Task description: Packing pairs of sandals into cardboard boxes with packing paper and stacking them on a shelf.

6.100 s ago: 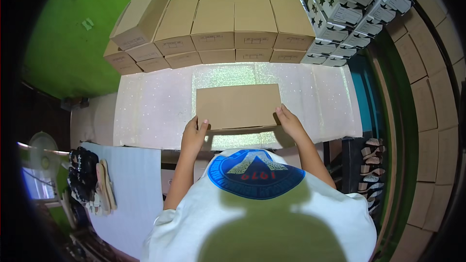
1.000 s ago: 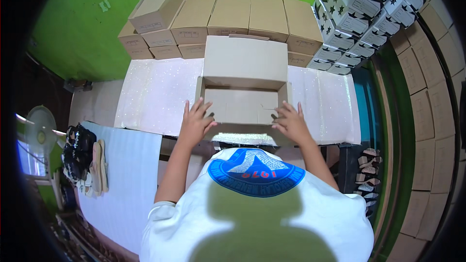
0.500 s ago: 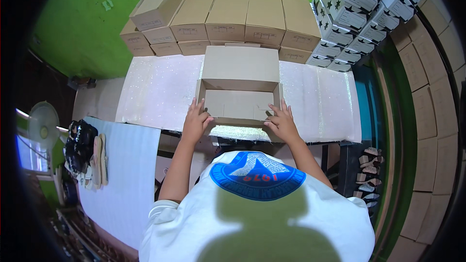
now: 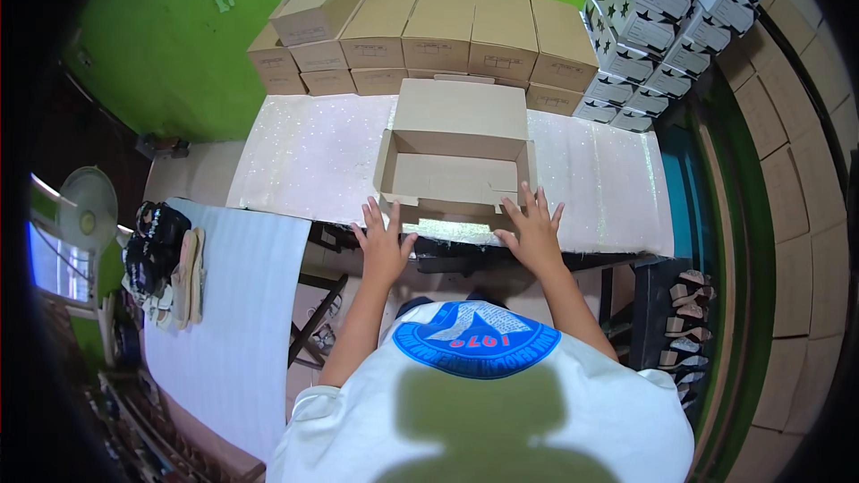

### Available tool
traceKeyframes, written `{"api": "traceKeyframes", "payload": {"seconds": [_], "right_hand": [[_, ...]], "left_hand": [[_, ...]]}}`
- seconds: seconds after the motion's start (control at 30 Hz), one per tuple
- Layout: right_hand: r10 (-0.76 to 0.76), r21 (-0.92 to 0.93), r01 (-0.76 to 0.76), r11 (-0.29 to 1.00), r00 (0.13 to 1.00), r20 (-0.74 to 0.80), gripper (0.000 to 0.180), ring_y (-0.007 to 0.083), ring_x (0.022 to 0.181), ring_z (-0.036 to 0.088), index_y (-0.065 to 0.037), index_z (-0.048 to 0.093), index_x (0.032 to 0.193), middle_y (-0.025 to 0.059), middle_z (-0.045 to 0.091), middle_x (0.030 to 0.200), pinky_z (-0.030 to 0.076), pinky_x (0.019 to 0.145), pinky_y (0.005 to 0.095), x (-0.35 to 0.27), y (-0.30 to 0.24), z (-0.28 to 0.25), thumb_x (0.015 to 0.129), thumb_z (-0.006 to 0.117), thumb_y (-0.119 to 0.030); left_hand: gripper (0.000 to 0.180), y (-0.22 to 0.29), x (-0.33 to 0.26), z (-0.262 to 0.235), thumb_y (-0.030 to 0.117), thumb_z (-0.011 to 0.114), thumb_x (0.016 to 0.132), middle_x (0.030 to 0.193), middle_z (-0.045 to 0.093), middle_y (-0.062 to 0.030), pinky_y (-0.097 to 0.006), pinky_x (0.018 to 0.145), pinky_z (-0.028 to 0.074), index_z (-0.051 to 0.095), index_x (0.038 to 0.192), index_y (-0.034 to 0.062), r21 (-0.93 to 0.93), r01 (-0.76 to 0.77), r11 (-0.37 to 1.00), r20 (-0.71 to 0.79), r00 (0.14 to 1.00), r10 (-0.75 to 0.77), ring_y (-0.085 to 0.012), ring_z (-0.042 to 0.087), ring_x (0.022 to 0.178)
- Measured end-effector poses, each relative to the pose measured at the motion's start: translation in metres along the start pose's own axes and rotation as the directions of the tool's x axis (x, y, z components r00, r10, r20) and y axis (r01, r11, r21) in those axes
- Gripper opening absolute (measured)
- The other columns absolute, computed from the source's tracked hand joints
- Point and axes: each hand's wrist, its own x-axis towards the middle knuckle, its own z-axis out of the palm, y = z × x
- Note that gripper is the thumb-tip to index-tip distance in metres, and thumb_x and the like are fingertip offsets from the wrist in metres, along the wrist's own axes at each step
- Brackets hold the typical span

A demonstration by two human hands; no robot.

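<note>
Open cardboard box on the glittery table, lid hinged back — just beyond both fingertips. Left hand and right hand spread flat, empty, steadying its near wall.

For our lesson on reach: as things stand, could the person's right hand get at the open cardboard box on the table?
Probably yes. The right hand lies spread at the table's near edge, right beside the open cardboard box's front wall, with nothing between them. The left hand sits equally near.
</note>
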Motion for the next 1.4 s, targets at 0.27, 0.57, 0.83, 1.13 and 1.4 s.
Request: {"api": "traceKeyframes", "payload": {"seconds": [0.27,0.57,0.83,1.13,1.4], "right_hand": [[0.04,0.066,-0.041,0.997,0.999,0.014,0.051,0.0356,0.128,0.027,-0.025,0.05,0.125,0.0128,0.031,0.138,0.01,0.1,0.0645,-0.07,-0.062,0.038,0.076,0.064,-0.031],[-0.079,0.097,0.067,0.993,0.989,0.128,0.038,0.0332,0.128,0.029,-0.024,0.06,0.111,0.008,0.04,0.134,0.01,0.1,0.0662,-0.13,-0.153,0.059,0.074,0.064,-0.03],[-0.065,0.061,0.045,0.997,0.924,0.376,0.037,0.0312,0.13,0.026,-0.026,0.06,0.113,0.0066,0.042,0.134,0.006,0.101,0.0656,-0.212,-0.164,0.064,0.077,0.061,-0.036],[-0.058,0.049,0.043,0.998,0.93,0.362,0.035,0.0299,0.128,0.03,-0.025,0.06,0.112,0.007,0.044,0.131,0.009,0.1,0.066,-0.305,-0.19,0.059,0.078,0.06,-0.035],[0.0,0.07,-0.03,0.997,0.917,0.399,0.036,0.0296,0.128,0.03,-0.025,0.06,0.113,0.0069,0.044,0.132,0.011,0.099,0.0673,-0.404,-0.23,0.056,0.079,0.058,-0.037]], "left_hand": [[0.065,-0.044,-0.059,-0.031,0.034,0.06,0.079,0.144,0.006,-0.0272,-0.064,0.1,0.009,0.034,0.136,0.0152,-0.076,-0.019,0.997,0.088,0.996,0.026,-0.0437,0.009,0.133],[0.058,-0.118,-0.172,-0.034,0.029,0.064,0.076,0.144,0.008,-0.0259,-0.065,0.099,0.01,0.045,0.129,0.0156,-0.069,0.013,0.998,0.164,0.986,-0.001,-0.0432,0.01,0.133],[0.054,-0.104,-0.229,-0.038,0.034,0.064,0.075,0.144,0.01,-0.0254,-0.065,0.099,0.01,0.05,0.125,0.0173,-0.069,-0.111,0.991,0.251,0.96,0.125,-0.0432,0.012,0.132],[0.051,-0.086,-0.331,-0.04,0.036,0.063,0.076,0.144,0.017,-0.0227,-0.064,0.1,0.008,0.052,0.122,0.0194,-0.097,-0.129,0.987,0.302,0.941,0.153,-0.0416,0.012,0.133],[0.047,-0.084,-0.451,-0.059,0.036,0.062,0.076,0.143,0.02,-0.0226,-0.065,0.1,0.006,0.054,0.12,0.0213,-0.155,-0.115,0.981,0.513,0.839,0.179,-0.0417,0.011,0.134]]}}
